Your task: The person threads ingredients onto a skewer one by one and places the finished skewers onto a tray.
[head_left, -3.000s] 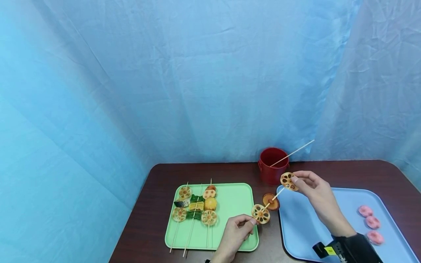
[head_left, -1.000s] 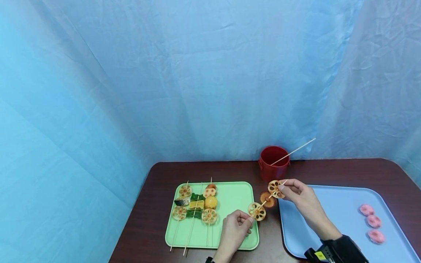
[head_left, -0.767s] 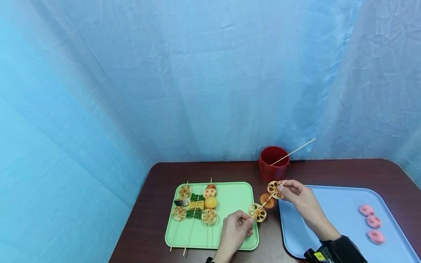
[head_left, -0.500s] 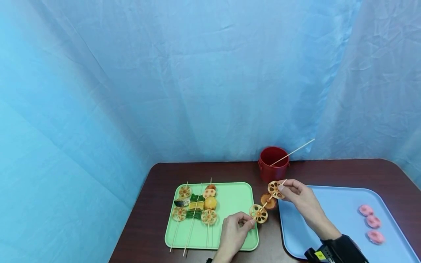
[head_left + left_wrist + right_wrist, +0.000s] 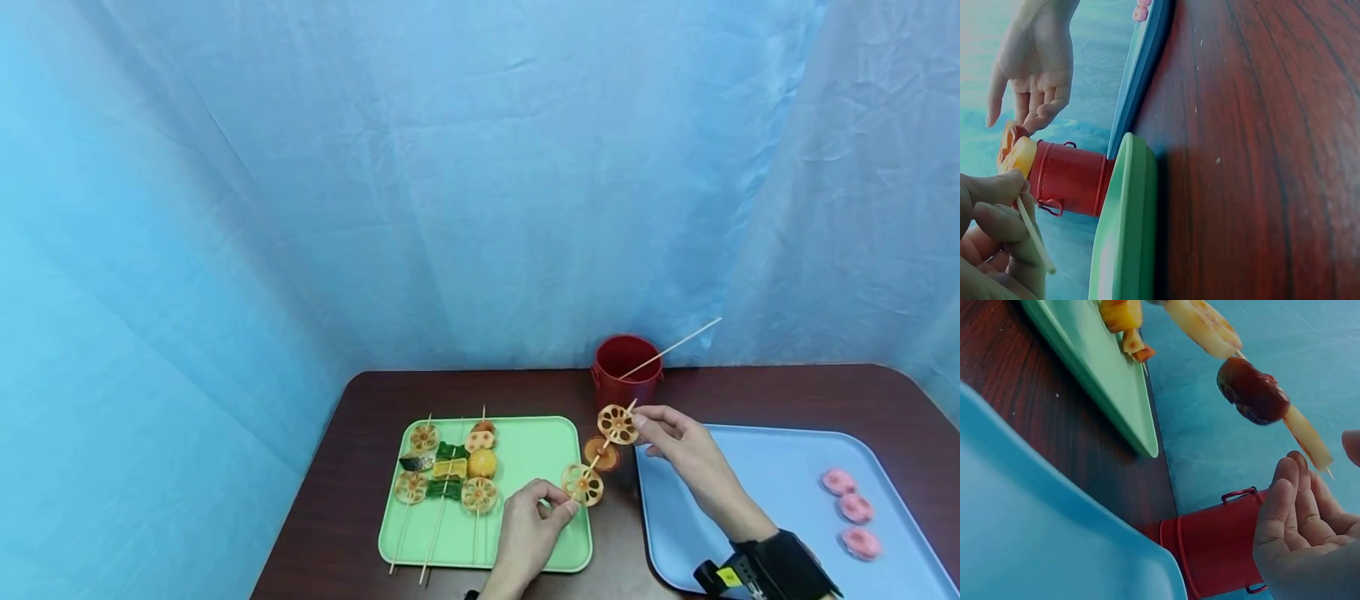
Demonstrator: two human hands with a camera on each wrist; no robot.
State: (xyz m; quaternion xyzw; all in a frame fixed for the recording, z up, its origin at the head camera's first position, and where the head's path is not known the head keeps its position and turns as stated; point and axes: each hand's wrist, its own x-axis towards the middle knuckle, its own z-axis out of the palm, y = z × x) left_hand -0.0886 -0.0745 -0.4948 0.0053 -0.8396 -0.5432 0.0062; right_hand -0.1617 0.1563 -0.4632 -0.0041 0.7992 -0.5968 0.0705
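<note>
My left hand (image 5: 525, 529) pinches the lower end of a bamboo skewer (image 5: 1035, 240) between thumb and fingers, above the right edge of the green tray. On this skewer sit a lotus root slice (image 5: 582, 485), a brown mushroom piece (image 5: 1252, 391) and a second lotus root slice (image 5: 617, 425) near the tip, which pokes out beyond it. Close by that upper slice is my right hand (image 5: 686, 450). In the right wrist view its thumb and fingers stand apart on either side of the slice, not gripping it.
On the green tray (image 5: 525, 446) lie several loaded skewers (image 5: 447, 469). A blue tray (image 5: 720, 517) at the right carries pink rings (image 5: 861, 543). Behind the hands stands a red bucket (image 5: 626, 387) with one bare skewer (image 5: 678, 342) leaning out. A blue curtain hangs behind the table.
Over three seconds the upper lotus slice has slid down the skewer toward the mushroom, and the tip has come through. Since half a second ago my right fingers have loosened from the slice.
</note>
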